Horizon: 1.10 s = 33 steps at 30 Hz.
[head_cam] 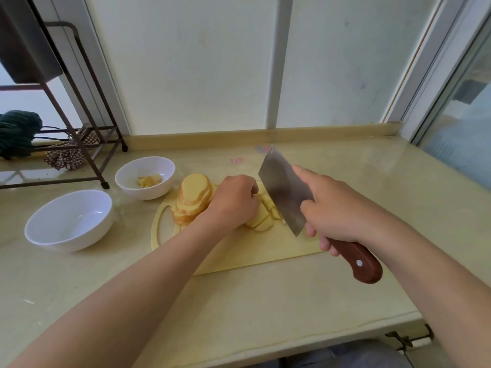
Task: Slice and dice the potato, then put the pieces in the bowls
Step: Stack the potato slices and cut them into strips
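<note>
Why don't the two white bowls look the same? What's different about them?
The near bowl looks bigger and wider than the far bowl. The far bowl has a few potato pieces in it; the near bowl holds none. The far bowl sits farther back, the near bowl closer to the person. Both are white, round and upright, and stand on the counter left of the cutting board.

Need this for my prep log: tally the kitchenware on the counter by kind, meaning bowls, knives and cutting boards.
Bowls: 2, the near bowl empty, the far bowl holding a few potato pieces
Cleaver: 1
Cutting board: 1
Total: 4
</note>
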Each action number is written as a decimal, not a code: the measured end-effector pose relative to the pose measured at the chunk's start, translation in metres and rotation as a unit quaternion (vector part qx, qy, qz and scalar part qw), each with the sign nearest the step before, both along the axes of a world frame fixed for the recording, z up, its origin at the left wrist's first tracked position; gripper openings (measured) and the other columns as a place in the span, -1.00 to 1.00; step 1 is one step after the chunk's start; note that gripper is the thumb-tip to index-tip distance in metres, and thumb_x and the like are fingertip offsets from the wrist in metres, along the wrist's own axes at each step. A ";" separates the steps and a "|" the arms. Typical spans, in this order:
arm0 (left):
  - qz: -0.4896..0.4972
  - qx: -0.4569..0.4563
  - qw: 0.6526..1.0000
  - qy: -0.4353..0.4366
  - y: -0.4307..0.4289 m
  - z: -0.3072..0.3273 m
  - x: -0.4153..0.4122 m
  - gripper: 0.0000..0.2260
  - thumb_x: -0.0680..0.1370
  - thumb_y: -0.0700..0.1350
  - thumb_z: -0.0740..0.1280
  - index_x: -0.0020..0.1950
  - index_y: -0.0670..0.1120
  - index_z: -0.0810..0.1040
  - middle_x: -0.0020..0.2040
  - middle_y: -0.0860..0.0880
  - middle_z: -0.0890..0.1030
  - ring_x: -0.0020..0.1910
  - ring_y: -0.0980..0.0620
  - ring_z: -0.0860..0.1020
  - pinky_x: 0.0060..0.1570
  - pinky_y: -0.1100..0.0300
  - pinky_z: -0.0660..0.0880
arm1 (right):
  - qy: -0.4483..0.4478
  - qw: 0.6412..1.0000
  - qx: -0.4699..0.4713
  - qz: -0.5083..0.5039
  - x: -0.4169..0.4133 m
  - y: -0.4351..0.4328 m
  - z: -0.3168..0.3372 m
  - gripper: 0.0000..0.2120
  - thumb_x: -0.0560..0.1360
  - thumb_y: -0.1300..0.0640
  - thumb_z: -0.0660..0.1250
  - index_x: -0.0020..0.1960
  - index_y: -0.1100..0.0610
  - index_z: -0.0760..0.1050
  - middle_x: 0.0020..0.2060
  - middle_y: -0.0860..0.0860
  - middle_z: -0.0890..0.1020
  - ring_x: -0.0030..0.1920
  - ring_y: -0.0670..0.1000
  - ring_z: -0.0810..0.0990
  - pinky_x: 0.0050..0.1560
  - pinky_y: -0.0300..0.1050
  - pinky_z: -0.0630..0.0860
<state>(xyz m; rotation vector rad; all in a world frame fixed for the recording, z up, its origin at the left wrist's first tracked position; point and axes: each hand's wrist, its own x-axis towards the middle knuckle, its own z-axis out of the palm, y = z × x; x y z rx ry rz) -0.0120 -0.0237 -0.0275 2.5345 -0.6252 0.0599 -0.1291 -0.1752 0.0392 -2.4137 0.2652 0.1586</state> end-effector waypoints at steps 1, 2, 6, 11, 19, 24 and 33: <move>0.001 0.003 1.000 0.006 0.000 0.001 -0.001 -0.79 0.54 -0.24 0.27 0.10 -0.08 0.63 -0.04 -0.03 0.62 -0.05 -0.03 0.57 -0.05 0.10 0.59 | 0.002 1.000 0.000 0.000 -0.002 0.000 -0.001 -0.20 0.57 0.26 0.05 0.63 -0.38 -0.05 -0.19 0.19 0.67 -0.48 0.11 0.66 -0.45 -0.02 0.64; 0.002 0.005 1.000 0.010 0.001 0.001 -0.001 -0.77 0.52 -0.26 0.26 0.08 -0.08 0.64 -0.04 -0.03 0.62 -0.05 -0.04 0.58 -0.05 0.09 0.60 | 0.003 1.000 0.001 0.000 -0.003 0.000 -0.001 -0.20 0.57 0.25 0.06 0.63 -0.38 -0.06 -0.21 0.19 0.68 -0.46 0.14 0.67 -0.45 -0.01 0.65; -0.002 0.003 1.000 0.016 0.009 0.005 -0.007 -0.74 0.49 -0.30 0.24 0.02 -0.10 0.68 -0.07 -0.03 0.64 -0.09 -0.02 0.58 -0.09 0.13 0.59 | 0.009 1.000 0.002 0.004 -0.004 0.004 -0.004 -0.20 0.57 0.25 0.06 0.63 -0.37 -0.07 -0.21 0.20 0.69 -0.41 0.19 0.70 -0.44 0.02 0.66; -0.017 -0.021 0.999 0.033 0.020 0.004 -0.019 -0.77 0.50 -0.28 0.26 -0.03 -0.10 0.69 -0.11 0.02 0.67 -0.14 0.06 0.58 -0.17 0.25 0.54 | 0.012 1.000 -0.005 0.011 -0.007 0.011 -0.005 -0.21 0.57 0.24 0.05 0.63 -0.37 -0.08 -0.22 0.21 0.69 -0.38 0.23 0.71 -0.44 0.05 0.67; -0.057 -0.052 0.997 0.008 0.034 -0.012 -0.033 -0.76 0.51 0.01 0.43 0.13 -0.05 0.62 -0.08 0.05 0.61 -0.10 0.06 0.55 -0.02 0.16 0.53 | 0.010 1.000 -0.021 0.012 -0.013 0.016 -0.003 -0.23 0.60 0.24 0.05 0.64 -0.35 -0.10 -0.12 0.11 0.63 -0.49 0.06 0.65 -0.46 -0.05 0.63; -0.093 -0.033 0.993 -0.065 0.030 -0.021 -0.038 -0.76 0.53 0.05 0.43 0.08 -0.08 0.63 -0.02 -0.01 0.58 -0.07 0.00 0.50 -0.02 0.06 0.49 | 0.007 0.999 -0.041 0.012 -0.019 0.022 -0.002 -0.24 0.62 0.22 0.06 0.64 -0.36 -0.12 0.01 0.05 0.54 -0.51 0.04 0.63 -0.47 -0.07 0.62; -0.096 -0.069 0.987 -0.106 0.030 -0.028 -0.040 -0.82 0.55 -0.01 0.40 0.01 -0.11 0.69 0.00 -0.03 0.60 -0.05 -0.01 0.53 -0.08 0.06 0.50 | 0.006 0.996 -0.081 0.026 -0.027 0.035 0.005 -0.26 0.64 0.21 0.05 0.63 -0.36 -0.13 -0.05 0.08 0.55 -0.46 0.08 0.66 -0.49 -0.06 0.62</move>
